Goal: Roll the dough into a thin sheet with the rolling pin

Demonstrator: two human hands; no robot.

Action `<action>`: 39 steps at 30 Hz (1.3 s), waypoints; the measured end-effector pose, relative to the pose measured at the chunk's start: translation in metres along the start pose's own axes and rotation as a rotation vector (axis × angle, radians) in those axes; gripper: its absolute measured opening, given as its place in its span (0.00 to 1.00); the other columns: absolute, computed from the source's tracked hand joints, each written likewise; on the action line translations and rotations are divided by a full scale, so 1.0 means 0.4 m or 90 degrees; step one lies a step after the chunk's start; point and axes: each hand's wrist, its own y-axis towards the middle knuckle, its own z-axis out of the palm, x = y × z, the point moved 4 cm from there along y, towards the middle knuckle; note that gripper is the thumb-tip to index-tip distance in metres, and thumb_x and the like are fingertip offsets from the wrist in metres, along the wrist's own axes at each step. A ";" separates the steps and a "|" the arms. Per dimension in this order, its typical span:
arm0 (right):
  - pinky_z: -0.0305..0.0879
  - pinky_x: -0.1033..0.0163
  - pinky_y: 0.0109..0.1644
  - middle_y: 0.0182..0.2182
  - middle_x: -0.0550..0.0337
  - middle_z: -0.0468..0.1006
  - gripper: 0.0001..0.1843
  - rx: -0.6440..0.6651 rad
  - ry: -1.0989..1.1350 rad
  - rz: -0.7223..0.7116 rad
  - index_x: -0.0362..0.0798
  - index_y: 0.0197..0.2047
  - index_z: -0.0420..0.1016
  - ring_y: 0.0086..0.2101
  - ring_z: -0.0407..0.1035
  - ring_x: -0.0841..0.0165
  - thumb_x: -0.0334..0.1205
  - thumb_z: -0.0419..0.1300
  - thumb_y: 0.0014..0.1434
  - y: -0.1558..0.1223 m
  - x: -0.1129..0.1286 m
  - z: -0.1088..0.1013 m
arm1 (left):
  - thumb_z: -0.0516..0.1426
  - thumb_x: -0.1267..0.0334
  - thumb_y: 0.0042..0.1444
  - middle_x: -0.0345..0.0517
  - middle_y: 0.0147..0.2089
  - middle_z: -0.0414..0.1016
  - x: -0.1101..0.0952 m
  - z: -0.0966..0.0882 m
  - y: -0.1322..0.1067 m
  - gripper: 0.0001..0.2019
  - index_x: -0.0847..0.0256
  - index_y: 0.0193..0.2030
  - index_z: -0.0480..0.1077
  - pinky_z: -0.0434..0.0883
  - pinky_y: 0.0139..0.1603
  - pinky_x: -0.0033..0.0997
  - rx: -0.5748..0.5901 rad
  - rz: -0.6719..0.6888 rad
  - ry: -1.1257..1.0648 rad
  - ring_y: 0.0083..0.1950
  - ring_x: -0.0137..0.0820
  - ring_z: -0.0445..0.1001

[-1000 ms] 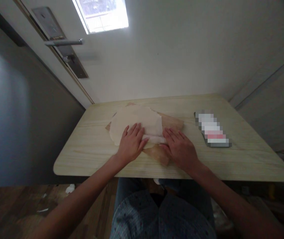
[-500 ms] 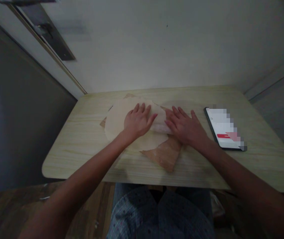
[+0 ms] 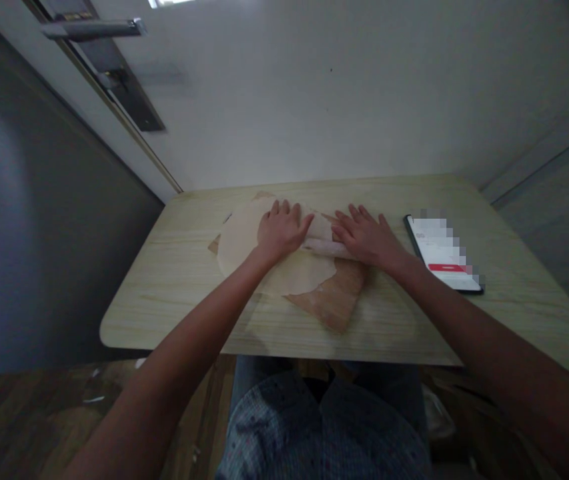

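The left hand (image 3: 282, 230) and right hand (image 3: 367, 239) both lie flat, palms down, fingers pointing to 12 o'clock. They close round nothing, each pressing one end of a pale roll (image 3: 322, 241); I cannot tell whether it is a pin or the sheet's wound-up edge. Its long axis runs 9 to 3 o'clock, crosswise to the fingers, with both hands equally near. The thin round sheet (image 3: 289, 275) spreads from it toward 6 and 9 o'clock over brown paper (image 3: 335, 303) on the table (image 3: 174, 293). A phone (image 3: 442, 253) lies at 3 o'clock.
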 end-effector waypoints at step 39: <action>0.58 0.66 0.29 0.31 0.56 0.75 0.07 -0.057 -0.035 -0.273 0.44 0.29 0.72 0.30 0.68 0.68 0.36 0.54 0.56 -0.130 0.115 -0.062 | 0.46 0.63 0.57 0.45 0.48 0.71 0.007 0.012 -0.253 0.13 0.61 0.41 0.69 0.50 0.58 0.44 -0.272 0.089 -0.152 0.53 0.36 0.64</action>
